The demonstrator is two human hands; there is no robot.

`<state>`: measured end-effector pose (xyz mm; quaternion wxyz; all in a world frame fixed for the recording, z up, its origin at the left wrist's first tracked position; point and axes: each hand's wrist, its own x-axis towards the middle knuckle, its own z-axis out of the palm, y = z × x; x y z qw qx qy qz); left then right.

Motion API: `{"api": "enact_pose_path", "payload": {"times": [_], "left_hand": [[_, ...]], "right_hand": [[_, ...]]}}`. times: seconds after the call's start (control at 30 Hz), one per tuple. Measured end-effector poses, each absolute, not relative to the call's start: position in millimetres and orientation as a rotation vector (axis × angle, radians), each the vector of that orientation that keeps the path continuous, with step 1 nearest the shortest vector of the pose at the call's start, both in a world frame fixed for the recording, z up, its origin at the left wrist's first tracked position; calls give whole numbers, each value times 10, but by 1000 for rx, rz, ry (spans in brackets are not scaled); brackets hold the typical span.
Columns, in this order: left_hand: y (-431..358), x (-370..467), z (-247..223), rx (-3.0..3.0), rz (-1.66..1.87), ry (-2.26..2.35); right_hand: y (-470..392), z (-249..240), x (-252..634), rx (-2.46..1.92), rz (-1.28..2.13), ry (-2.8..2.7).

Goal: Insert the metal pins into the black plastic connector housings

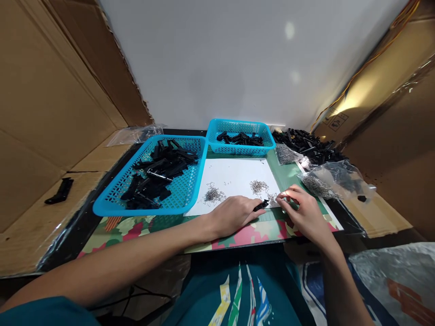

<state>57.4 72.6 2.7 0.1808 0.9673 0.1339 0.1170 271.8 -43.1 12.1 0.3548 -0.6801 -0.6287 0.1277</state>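
My left hand (234, 215) is closed around a small black plastic part (261, 205), whose end sticks out past the fingertips toward the right. Just right of it, my right hand (301, 210) has thumb and forefinger pinched together; whatever is between them is too small to make out. Under and ahead of the hands lies a white sheet (234, 170). On it are a dark pile of tiny metal springs or pins (214, 194) at the left and a browner pile of small wire pieces (258, 186) near the middle, with some scattered close to the right fingertips.
A large blue basket (102, 206) of black parts stands at left, a smaller blue basket (212, 147) behind. Loose black parts (312, 145) are heaped at back right beside plastic bags (343, 176) of metal pieces. One black part (60, 190) lies far left. Cardboard walls flank the table.
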Motion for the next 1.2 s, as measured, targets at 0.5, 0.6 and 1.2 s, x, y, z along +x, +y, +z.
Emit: {"api": "enact_pose_path", "payload": {"times": [0.5,0.6,1.2], "left_hand": [[726,536,81,2526,502,442],[748,523,94,2516,548,351],[734,593,275,1681,381,276]], "right_hand": [[-375,7,2696,-1799,453,-1652],[-376,-4,2694,-1804,479,-1646],[-359,139,2485,-1172,855,-1304]]}}
